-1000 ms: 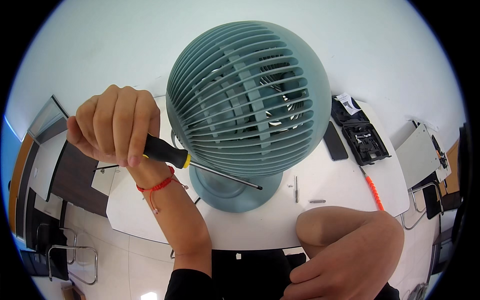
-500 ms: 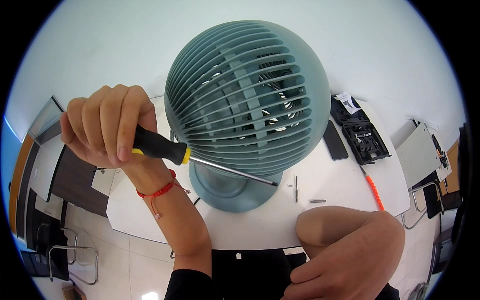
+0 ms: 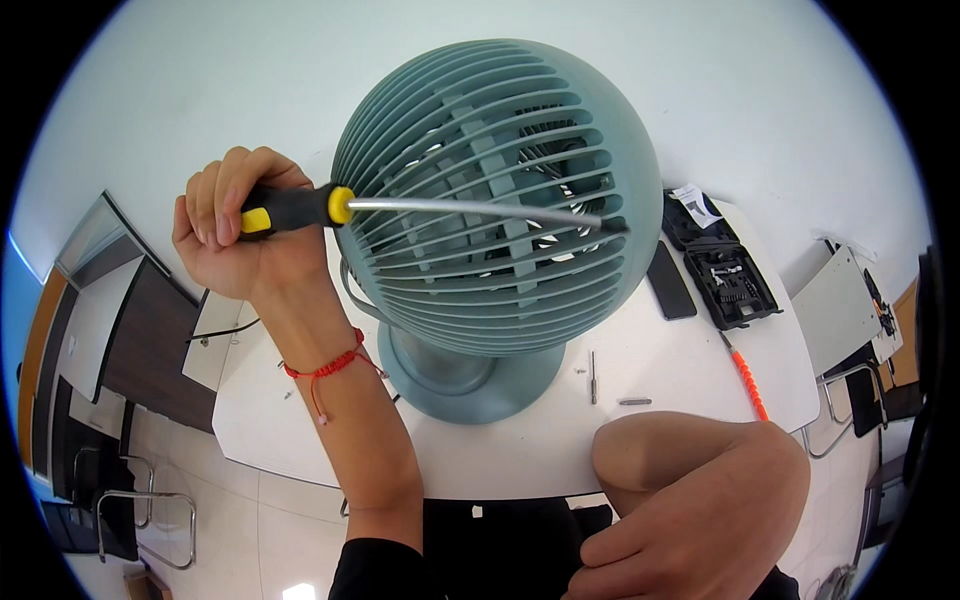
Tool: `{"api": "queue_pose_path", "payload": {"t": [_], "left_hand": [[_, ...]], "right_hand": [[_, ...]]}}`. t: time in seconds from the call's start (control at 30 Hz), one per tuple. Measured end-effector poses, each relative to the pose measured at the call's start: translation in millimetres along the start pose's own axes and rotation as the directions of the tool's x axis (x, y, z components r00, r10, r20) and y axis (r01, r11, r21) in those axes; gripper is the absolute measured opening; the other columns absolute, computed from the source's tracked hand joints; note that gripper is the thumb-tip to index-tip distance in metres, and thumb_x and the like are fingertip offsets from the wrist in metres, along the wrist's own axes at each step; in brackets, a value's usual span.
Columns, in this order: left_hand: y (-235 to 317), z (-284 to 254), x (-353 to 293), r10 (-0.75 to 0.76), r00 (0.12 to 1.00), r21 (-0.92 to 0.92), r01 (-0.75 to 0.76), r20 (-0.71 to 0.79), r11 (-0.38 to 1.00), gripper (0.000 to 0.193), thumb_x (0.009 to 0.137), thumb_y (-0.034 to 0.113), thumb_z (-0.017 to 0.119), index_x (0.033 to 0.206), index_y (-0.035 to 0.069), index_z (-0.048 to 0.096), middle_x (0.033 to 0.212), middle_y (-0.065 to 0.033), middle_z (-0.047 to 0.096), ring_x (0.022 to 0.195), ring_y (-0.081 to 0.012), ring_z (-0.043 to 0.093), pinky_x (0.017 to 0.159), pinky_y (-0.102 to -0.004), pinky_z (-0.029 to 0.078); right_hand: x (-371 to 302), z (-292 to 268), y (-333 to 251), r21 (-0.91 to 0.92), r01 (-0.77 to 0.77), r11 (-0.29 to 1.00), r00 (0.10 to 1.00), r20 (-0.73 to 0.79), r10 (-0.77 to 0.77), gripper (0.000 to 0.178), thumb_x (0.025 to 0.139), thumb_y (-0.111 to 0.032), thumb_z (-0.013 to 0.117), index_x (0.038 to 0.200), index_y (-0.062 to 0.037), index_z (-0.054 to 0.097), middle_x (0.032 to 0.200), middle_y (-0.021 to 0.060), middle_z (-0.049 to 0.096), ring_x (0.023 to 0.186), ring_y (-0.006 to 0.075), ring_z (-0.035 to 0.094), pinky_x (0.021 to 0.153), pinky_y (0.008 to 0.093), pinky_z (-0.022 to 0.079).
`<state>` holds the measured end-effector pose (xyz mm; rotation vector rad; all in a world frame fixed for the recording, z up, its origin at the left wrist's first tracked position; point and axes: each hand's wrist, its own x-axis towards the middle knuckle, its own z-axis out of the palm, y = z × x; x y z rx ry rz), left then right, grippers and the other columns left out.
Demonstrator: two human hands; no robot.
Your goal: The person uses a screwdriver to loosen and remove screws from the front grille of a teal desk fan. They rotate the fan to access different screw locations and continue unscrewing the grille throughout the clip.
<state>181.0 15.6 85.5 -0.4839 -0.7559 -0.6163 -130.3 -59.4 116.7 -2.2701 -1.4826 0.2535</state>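
Observation:
My left hand (image 3: 235,215), with a red braided bracelet at its wrist, is raised to the left of a large grey-green globe-shaped fan (image 3: 490,200). Its fingers close round the black and yellow handle of a screwdriver (image 3: 300,208). The screwdriver's metal shaft points right and crosses in front of the fan's slatted grille; whether its tip touches the grille I cannot tell. The fan stands upright on its round base. At the lower right, my right hand (image 3: 680,530) is bent back close to me, away from the tools. Its fingers are mostly cut off by the lower edge.
On the white table (image 3: 480,465), right of the fan base, lie a thin screwdriver bit (image 3: 593,378) and a shorter bit (image 3: 635,401). Farther right are a dark phone (image 3: 671,285), an open black tool case (image 3: 735,285) and an orange flexible shaft (image 3: 747,383).
My left hand has turned and moved a little right. The screwdriver's tip has swung up from near the fan base to in front of the grille. My right hand stays still.

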Motion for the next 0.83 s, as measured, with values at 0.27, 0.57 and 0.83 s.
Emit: {"api": "queue_pose_path", "payload": {"t": [0.27, 0.57, 0.83], "left_hand": [[5.0, -5.6, 0.2, 0.287, 0.895, 0.091, -0.272, -0.340, 0.958, 0.034, 0.085, 0.016, 0.038, 0.052, 0.018, 0.030, 0.046, 0.0051, 0.036, 0.044, -0.0115, 0.044, 0.061, -0.0264, 0.051], [5.5, -13.8, 8.9, 0.600, 0.607, 0.343, -0.495, -0.521, 0.799, 0.030, 0.083, 0.013, 0.034, 0.054, 0.016, 0.032, 0.049, 0.0012, 0.036, 0.047, -0.0169, 0.047, 0.070, -0.0357, 0.055], [12.3, -24.8, 10.1, 0.635, 0.584, 0.366, -0.522, -0.505, 0.771, 0.030, 0.084, 0.014, 0.034, 0.054, 0.015, 0.033, 0.050, -0.0033, 0.038, 0.049, -0.0206, 0.047, 0.073, -0.0376, 0.056]], "right_hand": [[1.7, 0.4, 1.4, -0.025, 0.020, 0.999, 1.000, 0.012, -0.020, 0.012, 0.081, -0.002, 0.072, 0.081, 0.0060, 0.063, 0.103, 0.0210, 0.064, 0.080, 0.0264, 0.059, 0.075, 0.0336, 0.049], [1.9, 0.4, 2.3, -0.001, 0.028, 1.000, 1.000, -0.006, -0.028, 0.012, 0.084, -0.003, 0.070, 0.084, 0.0072, 0.065, 0.108, 0.0243, 0.064, 0.085, 0.0278, 0.061, 0.078, 0.0345, 0.050], [0.5, 3.2, 3.1, -0.008, 0.018, 1.000, 1.000, 0.022, -0.017, 0.012, 0.085, -0.004, 0.069, 0.086, 0.0076, 0.065, 0.109, 0.0242, 0.065, 0.087, 0.0287, 0.061, 0.080, 0.0355, 0.050]]}}
